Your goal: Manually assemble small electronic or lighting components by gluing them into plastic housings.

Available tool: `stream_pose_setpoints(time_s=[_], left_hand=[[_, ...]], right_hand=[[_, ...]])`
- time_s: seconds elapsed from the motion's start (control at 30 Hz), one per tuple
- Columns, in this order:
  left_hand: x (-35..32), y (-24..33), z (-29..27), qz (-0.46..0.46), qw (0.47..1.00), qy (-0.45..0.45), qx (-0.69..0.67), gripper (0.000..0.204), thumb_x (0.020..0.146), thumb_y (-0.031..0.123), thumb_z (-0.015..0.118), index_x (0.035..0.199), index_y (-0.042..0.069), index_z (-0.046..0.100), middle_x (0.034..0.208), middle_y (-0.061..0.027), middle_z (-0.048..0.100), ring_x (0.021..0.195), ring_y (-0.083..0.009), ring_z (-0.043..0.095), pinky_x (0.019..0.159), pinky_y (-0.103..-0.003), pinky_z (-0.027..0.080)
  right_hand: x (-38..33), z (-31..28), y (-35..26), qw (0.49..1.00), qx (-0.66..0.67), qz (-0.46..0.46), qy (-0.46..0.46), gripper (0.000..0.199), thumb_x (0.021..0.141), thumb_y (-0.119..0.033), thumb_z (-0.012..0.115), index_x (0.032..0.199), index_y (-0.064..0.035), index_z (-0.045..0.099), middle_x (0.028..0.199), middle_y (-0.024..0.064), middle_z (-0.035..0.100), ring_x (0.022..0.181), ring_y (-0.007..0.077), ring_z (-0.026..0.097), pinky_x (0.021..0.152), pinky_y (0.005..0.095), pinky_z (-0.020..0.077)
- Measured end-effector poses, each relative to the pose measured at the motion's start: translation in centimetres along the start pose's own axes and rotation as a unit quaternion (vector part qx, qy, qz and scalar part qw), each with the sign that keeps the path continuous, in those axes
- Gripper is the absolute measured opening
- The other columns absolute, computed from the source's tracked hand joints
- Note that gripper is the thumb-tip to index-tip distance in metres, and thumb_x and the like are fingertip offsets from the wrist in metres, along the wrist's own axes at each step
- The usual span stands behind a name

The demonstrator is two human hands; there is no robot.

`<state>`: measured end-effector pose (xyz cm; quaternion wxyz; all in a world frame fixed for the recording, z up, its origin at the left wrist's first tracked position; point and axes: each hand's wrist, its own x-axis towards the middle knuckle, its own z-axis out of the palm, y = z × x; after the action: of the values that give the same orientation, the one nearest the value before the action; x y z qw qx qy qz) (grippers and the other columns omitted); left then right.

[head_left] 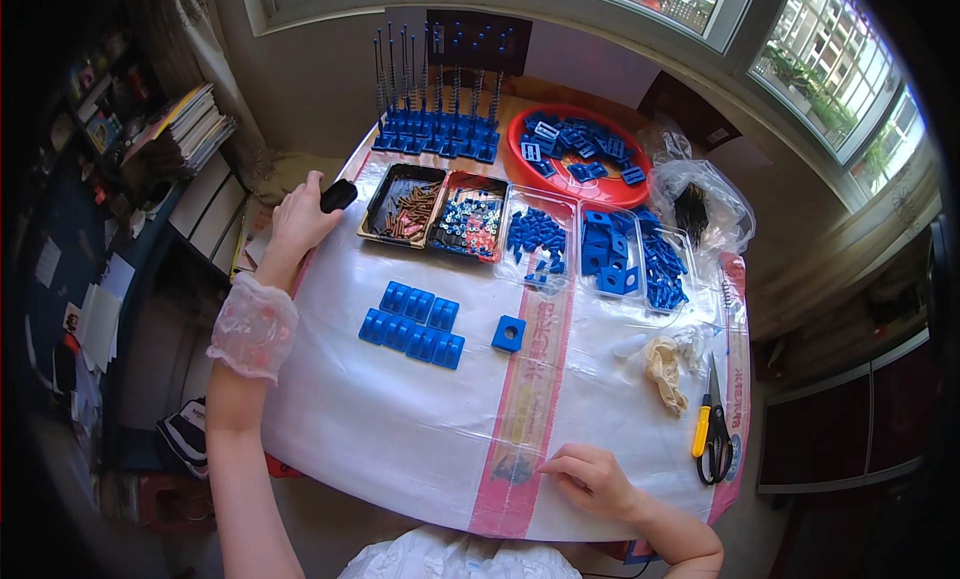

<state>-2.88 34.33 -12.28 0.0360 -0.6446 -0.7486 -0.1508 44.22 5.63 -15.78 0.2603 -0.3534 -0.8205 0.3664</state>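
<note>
At the table's left edge my left hand is closed around a black, rounded oblong object, whose exact kind does not show. Near the front edge my right hand rests on the sheet, loosely bent, its fingers partly apart with nothing visible in them. Between the hands, two rows of blue plastic blocks lie side by side. Apart from these, to the right, is a single square blue piece with a round hole. Just beyond my left hand stands a black tray of copper-coloured screws.
Beside it are a tray of small metal and blue parts and clear boxes of blue pieces. Farther back stand upright rods with springs and a red basin. Scissors, a yellow-handled tool and cream gloves lie right.
</note>
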Motion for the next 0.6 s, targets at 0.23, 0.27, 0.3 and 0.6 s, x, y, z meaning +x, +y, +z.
stream_pose_setpoints(time_s=[0.23, 0.27, 0.3, 0.6], left_hand=[[2.2, 1.4, 3.0, -0.018, 0.999, -0.011, -0.033, 0.068, 0.084, 0.04, 0.077, 0.138, 0.009, 0.049, 0.122, -0.0192, 0.068, 0.117, -0.0358, 0.064, 0.098, -0.049, 0.051], [1.6, 1.5, 2.7, -0.007, 0.999, 0.008, -0.036, 0.067, 0.085, 0.039, 0.076, 0.138, 0.009, 0.05, 0.124, -0.0192, 0.067, 0.118, -0.0361, 0.063, 0.098, -0.048, 0.05], [1.1, 1.5, 2.3, 0.003, 0.999, 0.028, -0.04, 0.066, 0.086, 0.038, 0.075, 0.139, 0.009, 0.05, 0.125, -0.0193, 0.066, 0.119, -0.0363, 0.062, 0.099, -0.048, 0.05], [-7.3, 7.3, -14.6, 0.18, 0.905, 0.221, -0.317, 0.034, 0.099, 0.019, 0.064, 0.13, 0.005, 0.063, 0.132, -0.0106, 0.065, 0.122, -0.0228, 0.062, 0.106, -0.036, 0.045]], right_hand=[[-0.1, -0.1, 0.0, 1.0, -0.009, -0.005, 0.006, 0.029, 0.077, 0.004, 0.066, 0.105, -0.0051, 0.068, 0.09, 0.0098, 0.065, 0.08, 0.0288, 0.066, 0.07, 0.0381, 0.0536], [-0.1, -0.2, 0.1, 1.0, -0.007, -0.009, 0.008, 0.029, 0.077, 0.005, 0.066, 0.104, -0.0049, 0.069, 0.089, 0.0099, 0.065, 0.079, 0.0288, 0.066, 0.069, 0.0378, 0.0536], [-0.1, -0.2, 0.1, 1.0, -0.004, -0.013, 0.009, 0.029, 0.077, 0.006, 0.066, 0.104, -0.0046, 0.069, 0.089, 0.0101, 0.065, 0.078, 0.0287, 0.066, 0.068, 0.0375, 0.0536], [-0.7, -4.5, -3.1, 0.974, -0.061, -0.057, 0.212, 0.032, 0.068, 0.016, 0.064, 0.094, -0.0016, 0.072, 0.082, 0.0109, 0.069, 0.066, 0.0226, 0.065, 0.055, 0.0335, 0.0498]])
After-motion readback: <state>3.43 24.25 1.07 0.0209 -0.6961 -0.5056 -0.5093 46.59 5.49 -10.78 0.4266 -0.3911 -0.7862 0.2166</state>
